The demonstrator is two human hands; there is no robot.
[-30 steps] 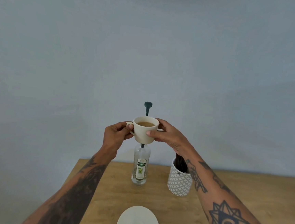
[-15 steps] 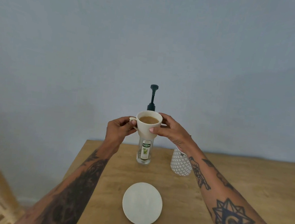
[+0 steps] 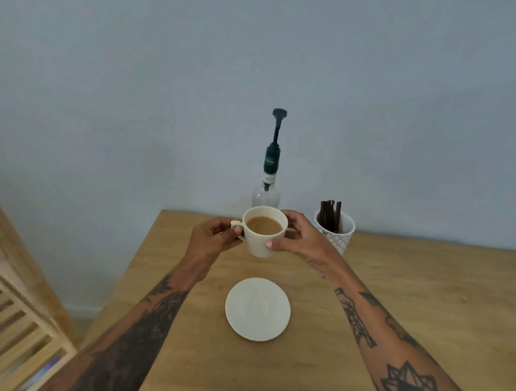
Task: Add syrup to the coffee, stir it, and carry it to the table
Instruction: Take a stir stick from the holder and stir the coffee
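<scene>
While both hands' fingers (image 3: pixel 269 244) pinched the cup (image 3: pixel 264 231) above the table (image 3: pixel 397 301), only setting it down remained; whether syrup was added was unclear.

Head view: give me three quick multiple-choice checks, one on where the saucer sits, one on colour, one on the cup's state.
1. Where is the saucer?
A. Under the cup
B. On the table, nearer the person than the cup
C. Behind the syrup bottle

2. What colour is the pump on the syrup bottle?
A. Dark green
B. Red
C. White

3. What state is the cup in?
A. Tipped over
B. Empty
C. Upright, holding milky coffee

Answers: B, the saucer lies bare, below the cup in the picture; A, the pump is dark green; C, the left hand and the right hand hold it level.
</scene>
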